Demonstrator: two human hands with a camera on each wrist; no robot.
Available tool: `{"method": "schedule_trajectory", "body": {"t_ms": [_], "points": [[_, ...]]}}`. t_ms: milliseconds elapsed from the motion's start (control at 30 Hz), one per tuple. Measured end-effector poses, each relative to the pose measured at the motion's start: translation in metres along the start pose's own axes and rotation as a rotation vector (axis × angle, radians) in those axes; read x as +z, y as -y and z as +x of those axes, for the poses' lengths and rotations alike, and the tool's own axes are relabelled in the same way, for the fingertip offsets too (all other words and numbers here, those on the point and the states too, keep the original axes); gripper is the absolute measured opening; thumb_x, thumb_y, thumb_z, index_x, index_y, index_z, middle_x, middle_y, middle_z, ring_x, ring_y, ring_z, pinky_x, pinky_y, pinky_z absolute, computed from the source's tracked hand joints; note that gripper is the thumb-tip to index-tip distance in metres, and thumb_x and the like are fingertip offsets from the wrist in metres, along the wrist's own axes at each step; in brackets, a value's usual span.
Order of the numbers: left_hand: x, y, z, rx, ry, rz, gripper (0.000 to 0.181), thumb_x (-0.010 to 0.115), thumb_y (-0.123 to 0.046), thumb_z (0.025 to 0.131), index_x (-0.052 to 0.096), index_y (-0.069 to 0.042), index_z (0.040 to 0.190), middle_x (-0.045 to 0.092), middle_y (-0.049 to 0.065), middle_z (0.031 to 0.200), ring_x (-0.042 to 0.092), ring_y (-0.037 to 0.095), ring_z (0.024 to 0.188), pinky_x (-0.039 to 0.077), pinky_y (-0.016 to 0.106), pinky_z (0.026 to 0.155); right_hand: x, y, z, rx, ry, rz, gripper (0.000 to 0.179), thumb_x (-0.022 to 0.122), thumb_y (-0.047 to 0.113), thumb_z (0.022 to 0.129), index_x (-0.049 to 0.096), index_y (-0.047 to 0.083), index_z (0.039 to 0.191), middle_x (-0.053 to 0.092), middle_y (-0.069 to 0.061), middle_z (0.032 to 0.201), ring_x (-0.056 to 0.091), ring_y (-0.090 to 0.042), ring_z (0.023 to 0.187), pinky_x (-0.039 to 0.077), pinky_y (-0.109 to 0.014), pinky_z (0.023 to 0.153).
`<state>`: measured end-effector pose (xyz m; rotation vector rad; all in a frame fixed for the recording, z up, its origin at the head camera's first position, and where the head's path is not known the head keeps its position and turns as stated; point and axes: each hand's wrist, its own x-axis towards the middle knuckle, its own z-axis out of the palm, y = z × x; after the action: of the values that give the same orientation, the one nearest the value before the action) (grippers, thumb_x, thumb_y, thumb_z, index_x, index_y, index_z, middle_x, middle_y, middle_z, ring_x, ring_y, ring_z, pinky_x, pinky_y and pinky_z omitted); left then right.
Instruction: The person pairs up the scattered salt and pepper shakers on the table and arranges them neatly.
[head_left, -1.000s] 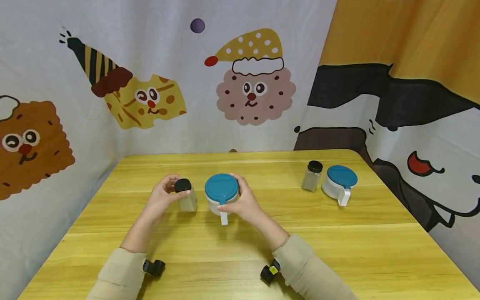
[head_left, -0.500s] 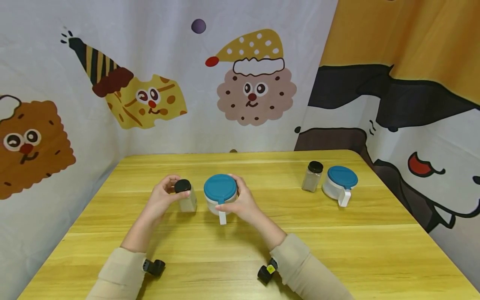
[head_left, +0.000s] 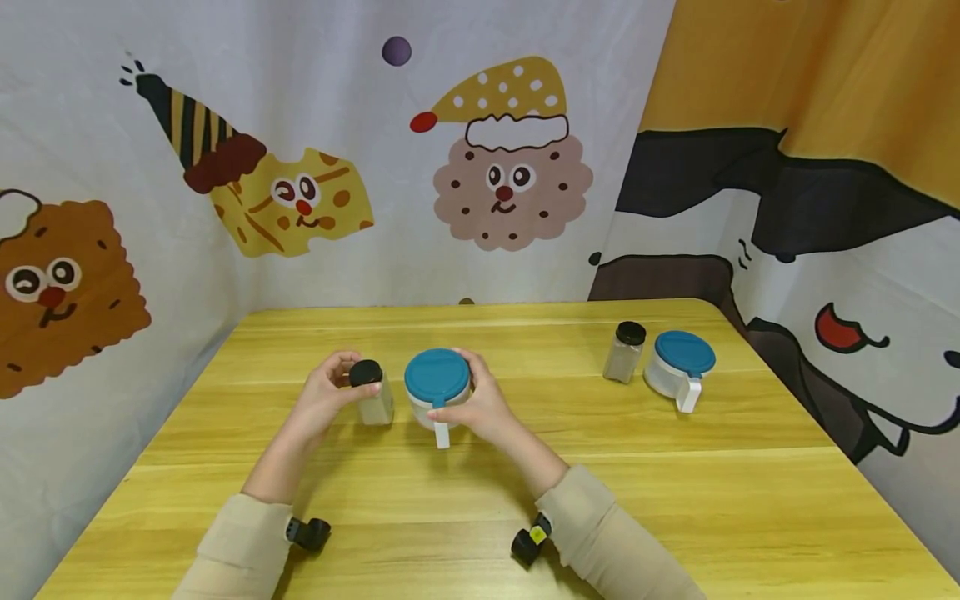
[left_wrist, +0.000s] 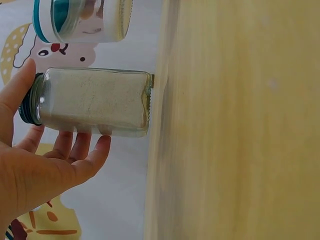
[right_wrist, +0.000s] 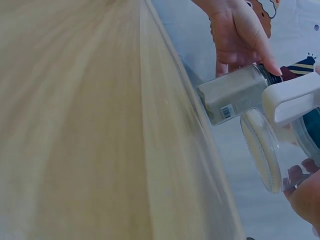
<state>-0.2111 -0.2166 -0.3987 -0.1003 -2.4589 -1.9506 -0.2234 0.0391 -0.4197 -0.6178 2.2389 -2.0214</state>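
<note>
My left hand [head_left: 322,400] grips a square glass spice jar [head_left: 376,407] by its side and black lid. Pale powder fills most of this jar, which stands upright in the left wrist view [left_wrist: 95,100]. Just to its right, my right hand [head_left: 486,407] holds a round clear seasoning pot [head_left: 437,375], fingers around the far side and thumb near the handle. The pot has a blue lid and a white handle [right_wrist: 292,97] that points toward me. White contents lie at its bottom in the right wrist view. A narrow gap separates jar and pot.
A second black-lidded spice jar [head_left: 624,354] stands at the back right of the wooden table [head_left: 420,533]. Close beside it is another blue-lidded pot [head_left: 681,358] with a white handle. A cartoon-printed curtain [head_left: 315,75] hangs behind the table.
My right hand has shifted the seasoning pot slightly to the left, closer to the spice jar. The left hand and its jar have stayed nearly still.
</note>
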Motion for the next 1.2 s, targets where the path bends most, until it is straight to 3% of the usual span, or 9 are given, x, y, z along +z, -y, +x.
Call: {"method": "schedule_trajectory", "body": {"t_ms": [300,533,1200], "points": [[-0.001,0.003,0.001,-0.003,0.004,0.009,0.053,0.078,-0.012,0.081,0.047,0.0,0.122,0.051,0.016,0.117,0.046,0.027,0.099,0.041,0.035,0.084,0.002,-0.001,0.001,0.041,0.021,0.006,0.098,0.085,0.0,0.067,0.029,0.008,0.148,0.039,-0.016,0.141,0.039,-0.033,0.128,0.033,-0.052,0.102],[-0.001,0.004,0.001,0.002,0.022,0.004,0.053,0.078,-0.011,0.082,0.047,0.0,0.122,0.051,0.016,0.116,0.048,0.027,0.098,0.041,0.036,0.084,0.005,0.027,-0.01,0.035,0.016,0.007,0.093,0.083,-0.002,0.068,0.03,0.001,0.145,0.042,-0.02,0.138,0.044,-0.035,0.124,0.036,-0.051,0.1],[-0.002,0.01,0.004,-0.007,0.039,0.014,0.055,0.078,-0.011,0.081,0.045,-0.001,0.124,0.048,0.016,0.117,0.046,0.027,0.095,0.044,0.033,0.08,0.011,0.026,-0.013,0.089,0.001,0.035,0.095,0.083,0.0,0.069,0.029,0.003,0.146,0.038,-0.018,0.142,0.042,-0.035,0.126,0.036,-0.05,0.101]]}}
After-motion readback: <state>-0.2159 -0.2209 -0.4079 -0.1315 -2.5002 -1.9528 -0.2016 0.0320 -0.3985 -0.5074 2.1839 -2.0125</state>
